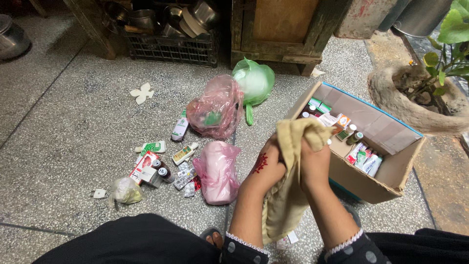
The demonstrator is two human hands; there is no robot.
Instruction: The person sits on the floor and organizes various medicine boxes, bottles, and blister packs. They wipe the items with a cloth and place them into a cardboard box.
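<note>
We grip a yellow cloth (288, 190) between both hands, left hand (266, 166) and right hand (315, 164) clenched on its folds above the speckled floor (63, 122). Beyond sits a cardboard box (371, 142) of medicine packs, with pink bags (217, 171) to the left.

The cloth (288, 190) hid most of both palms & whatever sat between the left hand (266, 164) and right hand (312, 164). Box (386, 181) contents were too small to tell apart. The plant (452, 44) & the metal pot (12, 39) were cut off at the pic's edges.
</note>
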